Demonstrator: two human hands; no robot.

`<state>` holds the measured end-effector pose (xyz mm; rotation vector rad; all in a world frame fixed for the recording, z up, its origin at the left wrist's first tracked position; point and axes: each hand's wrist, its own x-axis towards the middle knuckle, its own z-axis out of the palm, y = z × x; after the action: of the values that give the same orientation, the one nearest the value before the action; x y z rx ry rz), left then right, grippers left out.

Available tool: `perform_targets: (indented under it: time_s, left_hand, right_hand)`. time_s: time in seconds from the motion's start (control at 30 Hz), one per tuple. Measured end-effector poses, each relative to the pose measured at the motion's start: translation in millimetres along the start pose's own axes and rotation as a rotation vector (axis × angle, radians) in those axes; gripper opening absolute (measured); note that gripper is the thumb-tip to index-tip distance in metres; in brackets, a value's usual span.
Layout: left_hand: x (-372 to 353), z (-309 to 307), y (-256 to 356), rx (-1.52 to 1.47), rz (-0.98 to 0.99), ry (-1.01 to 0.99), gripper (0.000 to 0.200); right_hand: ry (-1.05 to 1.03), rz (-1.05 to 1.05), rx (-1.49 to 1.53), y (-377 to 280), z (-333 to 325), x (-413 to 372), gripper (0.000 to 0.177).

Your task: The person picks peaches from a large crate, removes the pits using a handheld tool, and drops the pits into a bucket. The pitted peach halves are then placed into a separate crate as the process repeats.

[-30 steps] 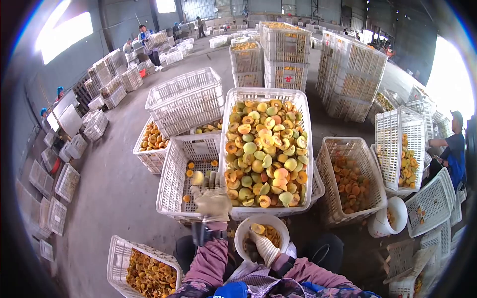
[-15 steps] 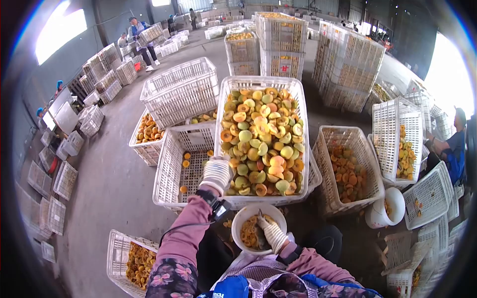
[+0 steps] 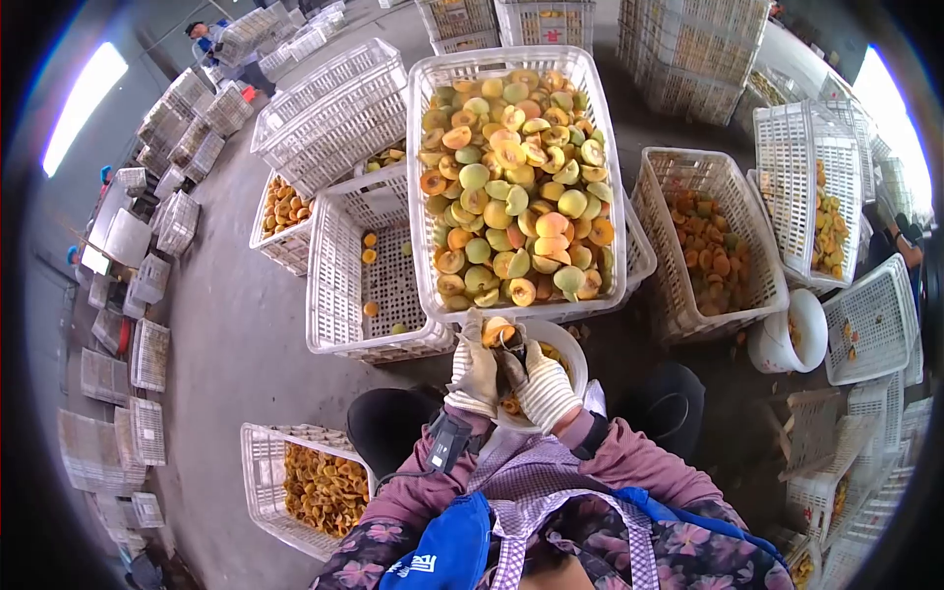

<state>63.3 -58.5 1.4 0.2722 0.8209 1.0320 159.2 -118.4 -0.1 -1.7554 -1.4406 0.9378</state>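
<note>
Both hands, in striped gloves, meet above a white bucket (image 3: 574,356) with yellow-brown fruit pieces in it. My left hand (image 3: 476,366) is closed on a halved peach-like fruit (image 3: 497,330), its orange flesh showing. My right hand (image 3: 543,385) is closed round a small dark tool (image 3: 512,362), held against the fruit; its exact kind is hidden by the fingers. Just beyond the hands, a white crate (image 3: 425,285) is heaped with green and orange fruit halves (image 3: 516,187). Left of it sits another crate (image 3: 379,346) with a few halves on its floor.
A crate of orange halves (image 3: 710,251) stands at right, near another white bucket (image 3: 808,334). At lower left is a crate of brownish pieces (image 3: 324,489). Stacked crates (image 3: 334,118) rise at back left. A person (image 3: 231,49) carries a crate farther off.
My left hand has moved from beside the heaped crate to above the bucket and now holds a fruit half. My right hand has lifted the tool out of the bucket to it. The view has tilted down.
</note>
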Motion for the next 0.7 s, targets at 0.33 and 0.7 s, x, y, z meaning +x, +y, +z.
perform_targets:
  time_s: [0.33, 0.7]
  left_hand:
    - [-2, -19, -16, 0.466, 0.393, -0.082, 0.032]
    - [-16, 0, 5, 0.381, 0.082, -0.229, 0.033]
  right_hand:
    - [-0.111, 0.049, -0.067, 1, 7, -6, 0.038]
    - [-0.925, 0.527, 0.965, -8, -38, -6, 0.029]
